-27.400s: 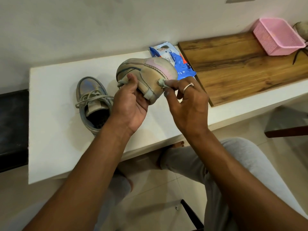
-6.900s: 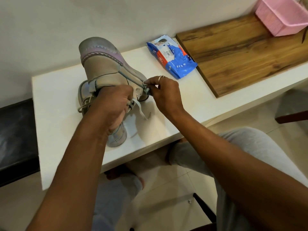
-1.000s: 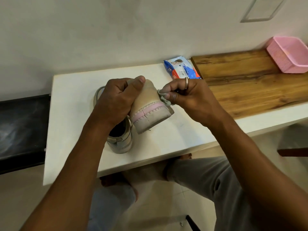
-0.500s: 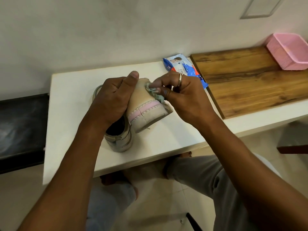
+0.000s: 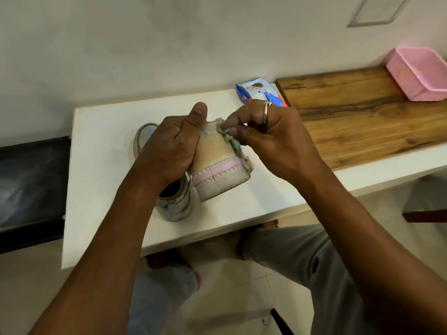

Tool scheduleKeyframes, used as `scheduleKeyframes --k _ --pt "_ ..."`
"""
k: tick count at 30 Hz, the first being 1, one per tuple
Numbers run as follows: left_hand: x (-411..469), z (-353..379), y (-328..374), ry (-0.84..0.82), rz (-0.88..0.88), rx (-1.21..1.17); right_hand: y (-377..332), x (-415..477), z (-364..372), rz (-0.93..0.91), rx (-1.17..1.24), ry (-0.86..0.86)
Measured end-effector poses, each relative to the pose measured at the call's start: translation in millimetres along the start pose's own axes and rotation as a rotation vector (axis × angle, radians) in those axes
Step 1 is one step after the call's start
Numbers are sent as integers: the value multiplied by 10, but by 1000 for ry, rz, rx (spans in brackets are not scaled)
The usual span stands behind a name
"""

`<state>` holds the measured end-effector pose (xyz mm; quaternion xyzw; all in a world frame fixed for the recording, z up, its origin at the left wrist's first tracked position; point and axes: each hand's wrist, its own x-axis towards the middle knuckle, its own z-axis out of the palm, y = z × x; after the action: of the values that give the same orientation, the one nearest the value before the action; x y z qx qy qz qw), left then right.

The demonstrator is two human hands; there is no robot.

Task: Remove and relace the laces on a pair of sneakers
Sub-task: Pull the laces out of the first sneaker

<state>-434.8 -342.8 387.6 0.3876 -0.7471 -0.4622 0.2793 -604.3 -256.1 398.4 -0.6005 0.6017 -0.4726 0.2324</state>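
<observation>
My left hand (image 5: 167,151) grips a beige sneaker (image 5: 217,163) with a pink sole stripe, held above the white table (image 5: 101,170) with its heel toward me. Along the shoe's right edge runs a grey-green lace (image 5: 232,141), and my right hand (image 5: 271,136) pinches it near the top between thumb and forefinger. The second sneaker (image 5: 174,201), grey, stands on the table under my left hand, partly hidden by it.
A blue wipes packet (image 5: 256,90) lies at the back of the table behind my right hand. A wooden board (image 5: 362,112) lies to the right with a pink basket (image 5: 420,73) on its far end. A black bench (image 5: 31,189) is on the left.
My right hand has shifted up along the shoe's edge, still pinching the lace. My left hand keeps its grip, and the shoe has tilted slightly.
</observation>
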Motion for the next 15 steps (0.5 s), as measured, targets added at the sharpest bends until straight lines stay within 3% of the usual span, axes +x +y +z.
scheduleKeyframes --k 3,8,13,15 --pt "-5 21 14 -10 2 -15 -119 0 108 -85 31 -4" --pt "-26 -35 -31 27 -11 2 155 -39 79 93 17 45" --pt "-19 -34 -52 22 28 -58 98 -152 173 -7 263 42" --pt "-15 -60 -87 27 21 -73 259 -220 219 87 222 66"
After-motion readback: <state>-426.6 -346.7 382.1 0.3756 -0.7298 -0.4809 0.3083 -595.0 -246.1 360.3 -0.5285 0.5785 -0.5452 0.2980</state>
